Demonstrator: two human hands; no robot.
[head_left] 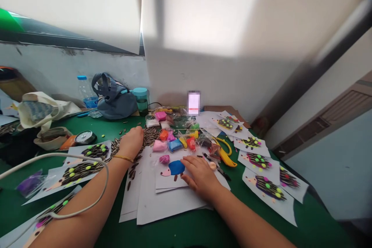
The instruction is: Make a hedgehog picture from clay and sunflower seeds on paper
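Observation:
My left hand (132, 142) is at the heap of striped sunflower seeds (151, 136), fingers curled closed and pointing away from me. Whatever they pinch is hidden. My right hand (200, 174) lies flat with fingers stretched over the right side of a small white sheet. On that sheet is a hedgehog picture (175, 168) with a blue clay body, pink face and brown legs; my fingers cover part of its right side. A lump of magenta clay (164, 159) sits just above the face. Loose seeds (132, 172) lie on the paper below my left hand.
Bagged coloured clay (175, 145) lies behind the sheet. Yellow-handled scissors (228, 157) rest to the right. Seed-covered hedgehog pictures (269, 188) lie on both sides. A phone (193, 103), a blue-grey bag (116, 102) and a bottle (87, 95) stand by the wall. A white cable (72, 156) crosses my left forearm.

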